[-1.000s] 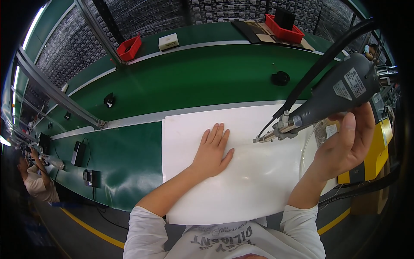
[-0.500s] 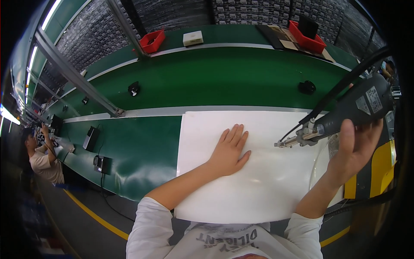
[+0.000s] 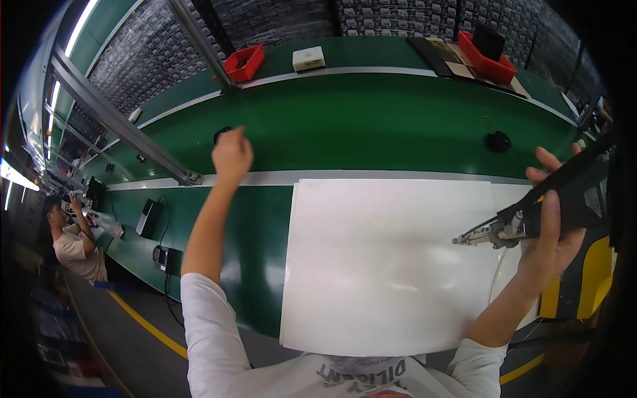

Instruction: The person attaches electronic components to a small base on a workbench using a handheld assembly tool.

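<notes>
My left hand is stretched out over the green conveyor belt, right at a small black part. Its fingers are blurred and partly hidden, so whether they grip the part cannot be seen. On the right, my right hand wraps round a dark grey tool, thumb in front and fingertips showing behind. The tool ends in a thin metal nozzle that points left above a white sheet on the worktable. A thick black hose runs along the tool.
Another black part lies on the belt at right. Red bins and a small white box stand on the far shelf. Left of the sheet are black boxes with cables. A metal post slants up left; a person works beyond.
My left hand has left the white sheet and moved forward and left over the belt to the black part. The tool and my right hand have shifted right and slightly nearer.
</notes>
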`<control>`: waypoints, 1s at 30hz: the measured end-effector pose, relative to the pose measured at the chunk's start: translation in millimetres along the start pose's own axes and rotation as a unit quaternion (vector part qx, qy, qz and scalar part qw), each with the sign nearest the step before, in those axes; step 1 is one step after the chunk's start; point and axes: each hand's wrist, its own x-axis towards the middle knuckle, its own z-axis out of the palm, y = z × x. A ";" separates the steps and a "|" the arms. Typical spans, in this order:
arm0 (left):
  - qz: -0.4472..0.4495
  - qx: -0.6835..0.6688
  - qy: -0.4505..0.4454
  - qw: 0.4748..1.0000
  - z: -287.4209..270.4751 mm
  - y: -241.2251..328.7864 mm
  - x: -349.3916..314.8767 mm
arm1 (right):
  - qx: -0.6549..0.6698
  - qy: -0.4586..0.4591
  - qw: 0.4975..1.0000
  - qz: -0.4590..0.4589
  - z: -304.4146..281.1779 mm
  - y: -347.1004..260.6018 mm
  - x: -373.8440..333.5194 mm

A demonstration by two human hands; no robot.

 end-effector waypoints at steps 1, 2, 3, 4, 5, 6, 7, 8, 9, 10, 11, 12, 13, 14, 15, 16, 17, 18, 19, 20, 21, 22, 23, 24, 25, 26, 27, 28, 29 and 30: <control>-0.051 0.030 -0.002 0.998 3.7 -26.5 1.3 | -0.021 -0.005 1.000 -0.003 -0.8 6.9 0.8; -0.089 0.064 0.008 0.994 12.7 -41.3 8.9 | -0.075 -0.028 0.996 -0.028 -13.1 6.0 4.2; -0.129 0.107 0.015 0.986 20.2 -58.9 8.4 | -0.078 -0.029 0.996 -0.025 -13.0 7.8 3.8; -0.129 0.106 0.012 0.986 25.5 -72.6 5.7 | -0.045 -0.025 0.999 -0.013 -12.0 8.7 3.8; -0.160 0.157 -0.028 0.974 30.8 -85.4 2.1 | -0.012 -0.022 1.000 -0.001 -9.8 9.4 3.9; -0.189 0.208 -0.068 0.957 35.7 -96.9 -1.4 | -0.021 -0.025 0.999 0.000 -9.2 11.6 3.7; -0.190 0.209 -0.067 0.957 42.2 -113.5 -8.2 | -0.020 -0.025 0.999 0.000 -7.7 12.3 4.6; -0.163 0.237 -0.091 0.953 45.7 -127.2 -15.8 | -0.021 -0.029 0.999 -0.008 -6.8 11.7 6.1; -0.136 0.266 -0.113 0.948 47.8 -140.6 -21.2 | -0.021 -0.032 0.999 -0.016 -5.9 10.8 7.4; -0.133 0.259 -0.115 0.950 52.2 -131.5 -14.3 | -0.028 -0.031 0.999 -0.014 -5.0 11.1 6.3; -0.194 0.216 -0.225 0.930 52.0 -112.1 0.1 | -0.026 -0.025 0.999 -0.009 -5.7 11.4 5.2; -0.253 0.175 -0.328 0.893 46.3 -99.2 10.1 | -0.018 -0.019 1.000 -0.004 -7.6 11.7 4.5; -0.253 0.177 -0.328 0.893 39.9 -97.6 10.1 | -0.016 -0.019 1.000 -0.003 -7.6 13.5 4.2; -0.208 0.163 -0.299 0.917 31.9 -95.2 8.6 | -0.037 -0.015 0.999 -0.003 -7.7 16.1 4.0; -0.162 0.149 -0.268 0.938 22.2 -92.6 7.1 | -0.057 -0.010 0.998 -0.003 -7.9 18.4 4.0; -0.157 0.148 -0.266 0.940 14.0 -84.0 8.6 | -0.032 0.000 0.999 -0.005 -7.3 15.0 5.2; -0.055 0.133 -0.187 0.972 8.0 -68.2 12.0 | -0.037 0.008 0.999 -0.004 -7.2 11.7 5.3; 0.047 0.116 -0.105 0.987 2.2 -52.3 17.1 | -0.030 0.021 0.999 0.005 -6.6 8.7 5.3; 0.052 0.118 -0.104 0.986 -8.1 -37.8 21.9 | -0.018 0.031 0.999 0.015 -4.4 8.2 5.9; 0.097 0.086 -0.089 0.988 -20.2 -19.3 27.7 | 0.013 0.015 1.000 -0.003 -5.6 7.4 7.9; 0.145 0.049 -0.073 0.986 -30.5 6.2 35.7 | 0.007 0.021 1.000 -0.001 -10.7 7.3 7.8; 0.134 0.018 -0.124 0.983 -43.3 34.9 42.7 | 0.027 0.023 0.999 0.002 -15.1 9.6 5.6; 0.138 0.016 -0.124 0.982 -57.3 59.9 45.1 | 0.049 0.023 0.998 0.006 -17.7 10.6 3.9; 0.082 -0.037 -0.194 0.977 -68.6 84.9 45.2 | 0.071 0.026 0.997 0.009 -18.4 6.7 2.7; 0.026 -0.088 -0.261 0.961 -78.7 109.4 42.1 | 0.066 0.032 0.997 0.011 -23.0 3.8 2.0; -0.005 -0.187 -0.303 0.934 -83.2 128.5 34.1 | 0.082 0.028 0.996 0.018 -24.2 4.6 0.7; -0.037 -0.283 -0.343 0.895 -85.9 148.2 22.8 | 0.096 0.025 0.995 0.026 -25.9 4.1 0.4; -0.050 -0.379 -0.346 0.857 -86.0 171.7 8.3 | 0.094 0.009 0.995 0.017 -27.8 -0.8 1.8; -0.066 -0.471 -0.346 0.809 -82.8 193.9 -9.9 | 0.089 0.012 0.996 0.022 -24.0 -1.8 1.2; -0.084 -0.521 -0.360 0.769 -79.5 216.3 -28.2 | 0.129 0.023 0.991 0.014 -22.3 -0.7 0.8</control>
